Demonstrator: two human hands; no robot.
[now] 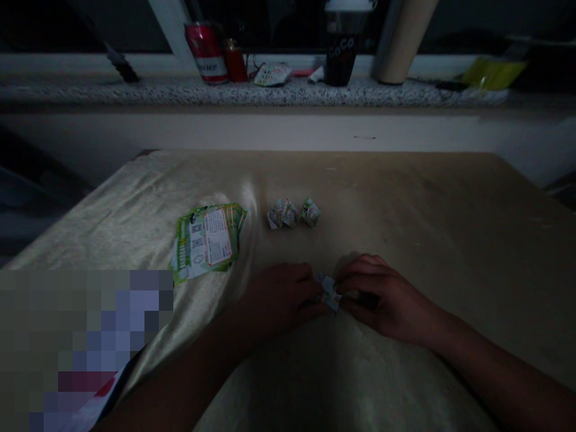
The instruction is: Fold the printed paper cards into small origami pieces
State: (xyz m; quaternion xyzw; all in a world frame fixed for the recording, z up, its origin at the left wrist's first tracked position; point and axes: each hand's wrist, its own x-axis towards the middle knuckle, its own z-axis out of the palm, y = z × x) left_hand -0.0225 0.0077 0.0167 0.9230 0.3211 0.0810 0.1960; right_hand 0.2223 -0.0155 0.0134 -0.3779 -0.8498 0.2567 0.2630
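Between my two hands, low over the middle of the table, is a small folded piece of printed paper [330, 292]. My left hand [288, 294] pinches its left side, and my right hand [382, 294] pinches its right side with thumb and fingers. Beyond them stand three small folded paper pieces [290, 213] in a row, the left two touching and the third slightly apart. Left of these lies a fanned stack of green printed leaflets [209, 240]. Dim light hides the finer folds.
A cream cloth-like cover [432, 216] lies on the table, wrinkled at left. On the speckled windowsill [171, 93] stand a red can [207, 54], a small red bottle [234, 62], a dark cup [341, 48], a tan cylinder [405, 42] and a yellow packet [492, 73]. Blurred blocks cover the lower left.
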